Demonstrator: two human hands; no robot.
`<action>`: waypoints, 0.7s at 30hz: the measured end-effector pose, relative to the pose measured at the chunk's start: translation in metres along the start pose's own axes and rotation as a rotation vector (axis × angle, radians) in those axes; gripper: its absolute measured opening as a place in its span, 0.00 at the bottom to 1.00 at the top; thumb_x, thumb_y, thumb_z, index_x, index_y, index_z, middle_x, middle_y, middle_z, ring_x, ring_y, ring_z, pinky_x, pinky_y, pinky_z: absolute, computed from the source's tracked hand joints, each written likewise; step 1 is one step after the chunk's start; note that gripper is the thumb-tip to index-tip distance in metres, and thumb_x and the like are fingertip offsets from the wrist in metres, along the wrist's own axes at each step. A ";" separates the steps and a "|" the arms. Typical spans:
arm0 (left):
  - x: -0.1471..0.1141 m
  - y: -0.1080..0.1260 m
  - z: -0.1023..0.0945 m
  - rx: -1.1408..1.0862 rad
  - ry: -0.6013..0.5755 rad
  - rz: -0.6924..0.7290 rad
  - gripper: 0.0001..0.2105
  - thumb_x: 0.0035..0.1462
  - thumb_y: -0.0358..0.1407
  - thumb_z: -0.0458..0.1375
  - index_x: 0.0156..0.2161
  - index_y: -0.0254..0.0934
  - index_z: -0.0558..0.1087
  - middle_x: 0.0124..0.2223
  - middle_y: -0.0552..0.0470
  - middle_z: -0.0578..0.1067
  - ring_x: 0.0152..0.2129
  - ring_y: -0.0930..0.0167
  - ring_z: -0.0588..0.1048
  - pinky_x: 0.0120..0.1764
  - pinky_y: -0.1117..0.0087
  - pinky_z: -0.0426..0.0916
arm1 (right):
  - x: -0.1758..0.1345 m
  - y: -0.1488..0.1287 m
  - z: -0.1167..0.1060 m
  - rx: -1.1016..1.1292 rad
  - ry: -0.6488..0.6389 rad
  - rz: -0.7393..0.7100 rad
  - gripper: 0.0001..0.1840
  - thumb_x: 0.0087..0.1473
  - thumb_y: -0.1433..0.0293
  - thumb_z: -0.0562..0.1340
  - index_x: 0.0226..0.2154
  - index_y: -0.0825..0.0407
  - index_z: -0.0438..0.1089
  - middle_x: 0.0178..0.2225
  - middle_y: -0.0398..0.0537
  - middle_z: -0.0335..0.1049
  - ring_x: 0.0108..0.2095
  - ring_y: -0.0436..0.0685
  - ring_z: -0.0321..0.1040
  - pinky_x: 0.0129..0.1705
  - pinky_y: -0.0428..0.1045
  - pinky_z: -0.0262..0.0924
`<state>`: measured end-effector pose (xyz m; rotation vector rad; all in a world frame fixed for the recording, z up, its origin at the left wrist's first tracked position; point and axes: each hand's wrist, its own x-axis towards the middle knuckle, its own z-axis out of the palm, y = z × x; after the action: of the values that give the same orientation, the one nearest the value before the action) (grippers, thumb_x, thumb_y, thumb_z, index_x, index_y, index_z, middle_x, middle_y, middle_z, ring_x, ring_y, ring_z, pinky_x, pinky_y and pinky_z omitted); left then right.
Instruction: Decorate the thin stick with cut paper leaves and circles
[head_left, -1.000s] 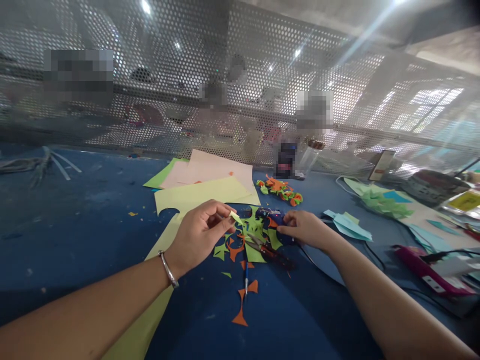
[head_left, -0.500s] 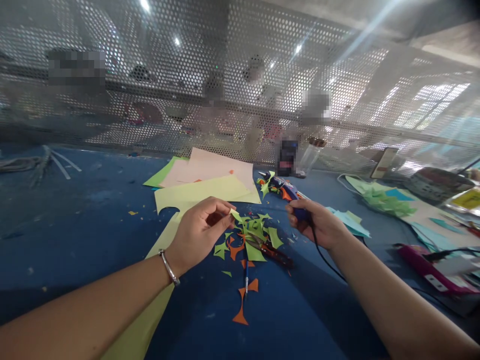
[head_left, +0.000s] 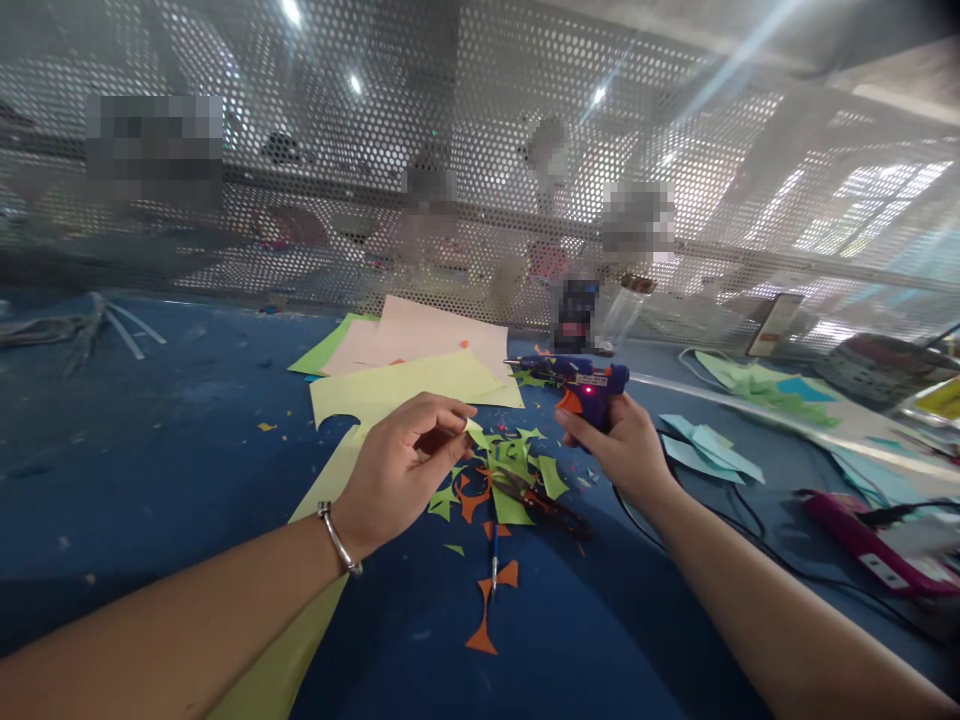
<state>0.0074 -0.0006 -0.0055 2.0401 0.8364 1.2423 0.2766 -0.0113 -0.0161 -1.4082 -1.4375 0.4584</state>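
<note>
My right hand (head_left: 626, 450) grips the handle of a blue hot glue gun (head_left: 592, 390) with an orange trigger and a lit red light. Its nozzle points left, above the table, and a clear glue stick sticks out behind it. My left hand (head_left: 409, 470) pinches a small pale yellow-green piece of paper (head_left: 474, 432) between thumb and fingers. Just right of that hand lie green paper scraps (head_left: 514, 455), orange scraps (head_left: 472, 500) and scissors (head_left: 551, 505). A thin blue-handled tool (head_left: 494, 555) lies below the scraps, across an orange offcut (head_left: 482, 630).
Sheets of pale yellow (head_left: 405, 378) and pink paper (head_left: 450, 325) lie at the back. A magenta power strip (head_left: 862, 550) with cables sits on the right, near light-blue paper pieces (head_left: 709, 447). A perforated metal screen (head_left: 337, 230) closes off the far edge; people are behind it.
My right hand has raised the glue gun off the table and turned it level, nozzle to the left. My left hand stays almost still with the paper piece.
</note>
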 end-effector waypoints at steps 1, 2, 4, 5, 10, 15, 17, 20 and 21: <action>0.000 -0.002 0.000 -0.001 -0.003 -0.010 0.03 0.62 0.33 0.58 0.36 0.39 0.74 0.49 0.48 0.75 0.34 0.72 0.78 0.37 0.68 0.76 | -0.001 -0.003 0.000 -0.024 -0.010 -0.002 0.16 0.50 0.58 0.68 0.33 0.53 0.70 0.24 0.46 0.74 0.25 0.56 0.72 0.32 0.50 0.66; 0.001 -0.004 0.001 -0.006 -0.007 -0.022 0.03 0.62 0.34 0.58 0.36 0.39 0.74 0.50 0.47 0.75 0.34 0.71 0.77 0.37 0.68 0.76 | -0.003 -0.007 0.000 -0.051 -0.025 -0.002 0.15 0.51 0.58 0.67 0.32 0.52 0.70 0.23 0.46 0.74 0.25 0.56 0.72 0.32 0.50 0.66; 0.002 -0.008 0.002 -0.047 -0.012 -0.061 0.04 0.61 0.35 0.59 0.36 0.39 0.74 0.52 0.46 0.74 0.33 0.72 0.78 0.36 0.68 0.76 | -0.006 -0.014 0.000 -0.110 -0.055 -0.008 0.14 0.51 0.57 0.66 0.30 0.52 0.71 0.23 0.47 0.74 0.25 0.56 0.72 0.31 0.50 0.65; 0.003 -0.010 0.003 -0.086 -0.012 -0.089 0.04 0.61 0.36 0.60 0.35 0.38 0.74 0.52 0.46 0.74 0.32 0.72 0.78 0.36 0.68 0.76 | -0.008 -0.018 0.000 -0.135 -0.071 -0.015 0.15 0.51 0.57 0.66 0.28 0.52 0.71 0.23 0.47 0.73 0.24 0.56 0.71 0.30 0.50 0.64; 0.003 -0.007 0.003 -0.182 -0.009 -0.144 0.06 0.60 0.37 0.60 0.34 0.37 0.72 0.55 0.46 0.73 0.31 0.73 0.78 0.34 0.69 0.75 | -0.013 -0.022 0.003 -0.144 -0.142 -0.002 0.17 0.52 0.55 0.65 0.27 0.53 0.73 0.20 0.46 0.71 0.21 0.54 0.68 0.25 0.47 0.61; -0.002 0.008 0.003 0.068 -0.018 0.046 0.03 0.61 0.31 0.58 0.37 0.39 0.75 0.54 0.48 0.73 0.36 0.73 0.76 0.36 0.72 0.75 | -0.014 -0.016 0.005 -0.161 -0.169 -0.016 0.19 0.53 0.54 0.65 0.31 0.54 0.75 0.21 0.46 0.71 0.21 0.54 0.67 0.23 0.47 0.59; -0.003 0.012 0.004 0.105 0.004 0.086 0.04 0.61 0.29 0.58 0.37 0.39 0.75 0.53 0.47 0.73 0.37 0.73 0.76 0.36 0.72 0.75 | -0.014 -0.015 0.005 -0.210 -0.174 -0.048 0.18 0.54 0.55 0.64 0.30 0.54 0.75 0.23 0.48 0.72 0.23 0.55 0.68 0.25 0.47 0.60; -0.003 0.013 0.006 0.122 0.051 0.095 0.04 0.60 0.29 0.59 0.36 0.38 0.76 0.52 0.46 0.72 0.35 0.73 0.76 0.34 0.72 0.75 | -0.016 -0.016 0.005 -0.226 -0.175 -0.055 0.18 0.54 0.55 0.64 0.29 0.54 0.75 0.23 0.48 0.73 0.24 0.55 0.69 0.25 0.47 0.60; -0.004 0.011 0.007 0.115 0.055 0.075 0.04 0.60 0.29 0.59 0.36 0.38 0.76 0.52 0.46 0.72 0.35 0.73 0.76 0.33 0.72 0.75 | -0.016 -0.016 0.005 -0.209 -0.180 -0.046 0.18 0.54 0.55 0.64 0.29 0.53 0.74 0.23 0.47 0.72 0.23 0.55 0.69 0.24 0.47 0.60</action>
<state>0.0144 -0.0115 -0.0014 2.1545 0.8819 1.3243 0.2604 -0.0278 -0.0110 -1.5254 -1.6994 0.4234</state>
